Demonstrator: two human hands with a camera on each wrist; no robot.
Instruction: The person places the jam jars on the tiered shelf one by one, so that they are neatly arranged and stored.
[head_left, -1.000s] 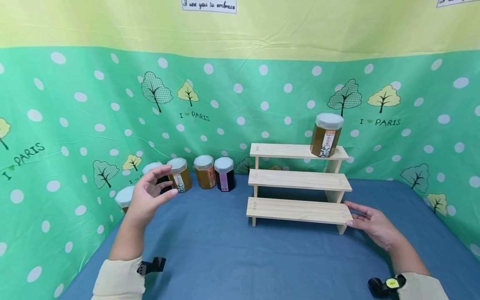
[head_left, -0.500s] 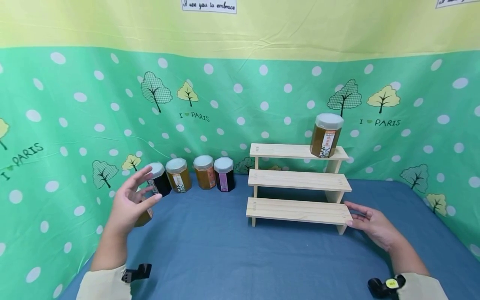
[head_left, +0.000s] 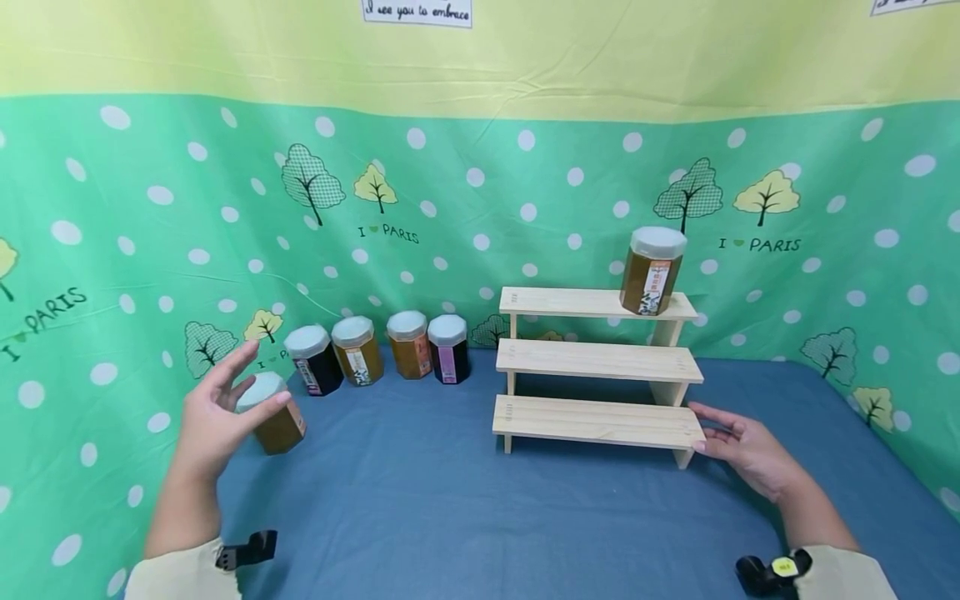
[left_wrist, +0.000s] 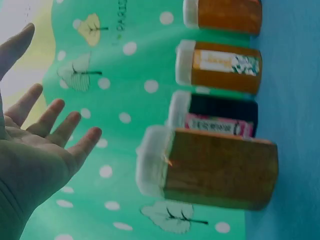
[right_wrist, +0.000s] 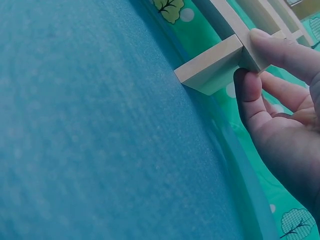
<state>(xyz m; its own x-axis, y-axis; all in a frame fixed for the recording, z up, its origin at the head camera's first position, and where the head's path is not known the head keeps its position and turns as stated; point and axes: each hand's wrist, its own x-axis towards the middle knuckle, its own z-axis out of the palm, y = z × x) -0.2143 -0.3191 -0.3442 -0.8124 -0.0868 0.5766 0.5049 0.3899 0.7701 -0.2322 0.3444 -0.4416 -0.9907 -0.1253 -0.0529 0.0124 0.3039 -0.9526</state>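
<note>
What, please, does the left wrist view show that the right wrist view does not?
Only the left wrist view shows the left grip, holding nothing, and a row of four lidded jars, three amber and one dark. Only the right wrist view shows the right grip, pinching the end of a wooden stand. Both show the green dotted backdrop and blue cloth.

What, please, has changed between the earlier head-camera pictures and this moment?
The open left hand has moved left and down in the head view, uncovering the leftmost dark jar and more of the nearest amber jar. Nothing was taken hold of or let go. The right hand still holds the wooden stand at its bottom step's right end; stand and jars stayed put.
</note>
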